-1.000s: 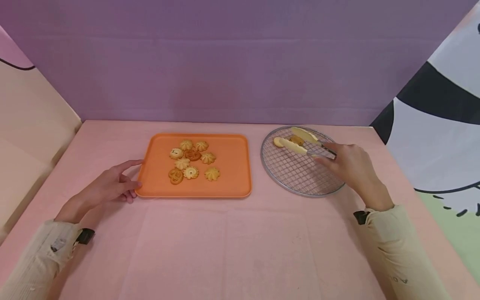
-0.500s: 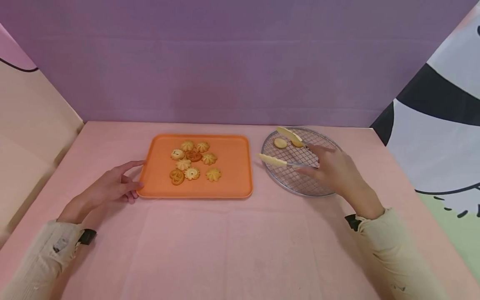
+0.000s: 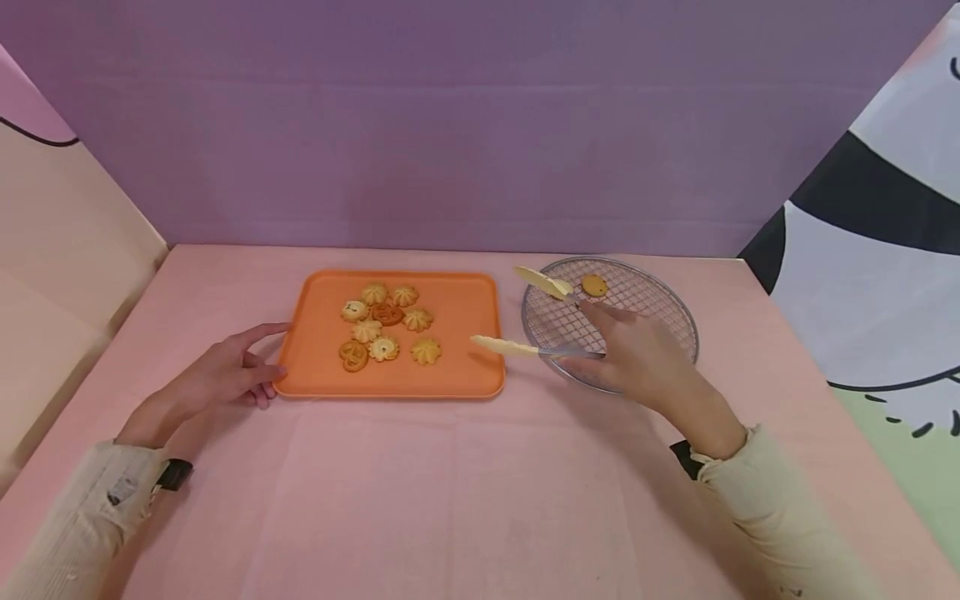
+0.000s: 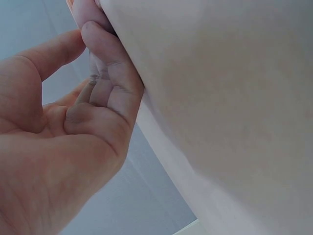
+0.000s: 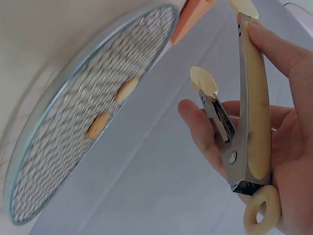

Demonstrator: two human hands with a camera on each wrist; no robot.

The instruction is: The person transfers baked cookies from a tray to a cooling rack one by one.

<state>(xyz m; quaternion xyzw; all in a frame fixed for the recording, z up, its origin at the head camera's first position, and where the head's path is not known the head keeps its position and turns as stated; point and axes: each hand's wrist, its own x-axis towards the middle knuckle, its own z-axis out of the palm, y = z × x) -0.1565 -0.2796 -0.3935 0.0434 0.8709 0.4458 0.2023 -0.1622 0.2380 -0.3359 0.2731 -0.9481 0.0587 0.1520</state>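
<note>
My right hand (image 3: 637, 354) holds metal tongs (image 5: 254, 103) with cream tips, thumb on one arm and fingers along the other. The tongs stand spread with nothing between their tips, one tip over the right edge of the orange tray (image 3: 465, 333). Below them is the round wire rack (image 3: 675, 321), bearing a golden cookie (image 3: 595, 286) and a paler cookie (image 5: 127, 89) partly hidden by the tongs in the head view. My left hand (image 3: 213, 375) touches the tray's left rim with thumb and index finger; its other fingers lie bent beside the rim. Several cookies (image 3: 367, 331) lie on the tray.
A pink cloth (image 3: 450, 492) covers the table. Behind it rises a purple backdrop (image 3: 450, 125), with printed panels (image 3: 862, 275) at the right side. A strip of cloth separates tray and rack.
The right hand has moved left and toward the near side with the tongs, which have spread wider. Both rack cookies stay in place. The left hand keeps its place at the tray.
</note>
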